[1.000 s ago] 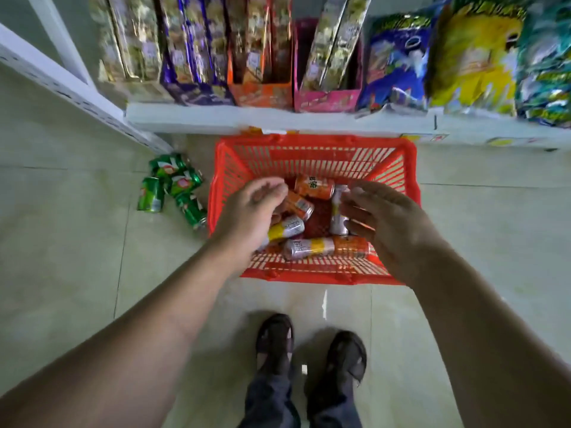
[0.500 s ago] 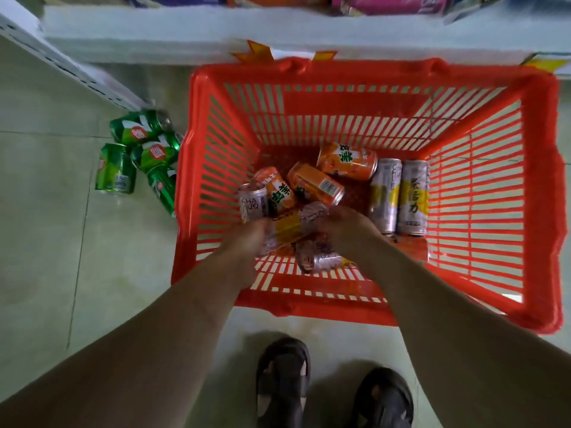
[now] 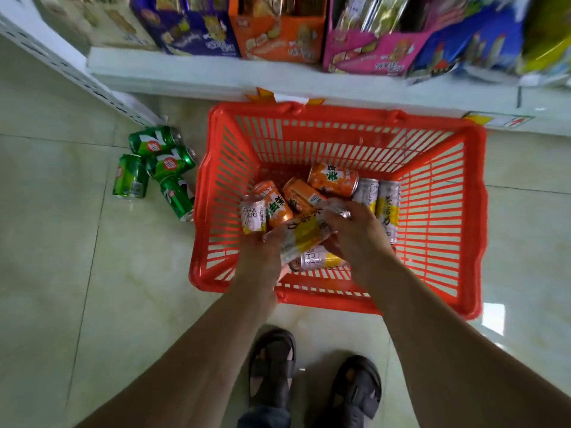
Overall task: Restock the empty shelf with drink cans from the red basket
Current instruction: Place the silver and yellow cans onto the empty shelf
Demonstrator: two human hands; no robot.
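**Q:** Head view, compared with the frame half a second earlier: what has changed?

**A:** A silver-and-yellow can (image 3: 304,231) now sits higher in the red basket (image 3: 475,217), tilted above the others and blurred by motion. Before, it lay low among the pile with both hands just reaching it. The left hand (image 3: 262,257) has its fingers curled round the can's lower end at 7 o'clock; the right hand (image 3: 355,233) covers its upper end at 2 o'clock, fingers bent over the rim. Both hands grip this one can.

**Q:** Where are the other cans?

**A:** The rest lie loose on the basket floor: orange cans (image 3: 332,177) toward 12 o'clock of the hands, two silver-and-yellow cans (image 3: 387,205) at 3 o'clock, one more silver can (image 3: 318,259) directly beneath the lifted one. Four green cans (image 3: 154,168) lie on the floor tiles (image 3: 61,273) at 9 o'clock of the basket, outside it.

**Q:** What does this mean for the task?

**A:** Judged from the lift, a pick is under way, but no can has left the basket in this view. The shelf (image 3: 216,75) at 12 o'clock carries snack boxes (image 3: 278,35); the empty shelf to be filled is not visible, so the carrying distance cannot be told. Most of the stock remains to be moved.
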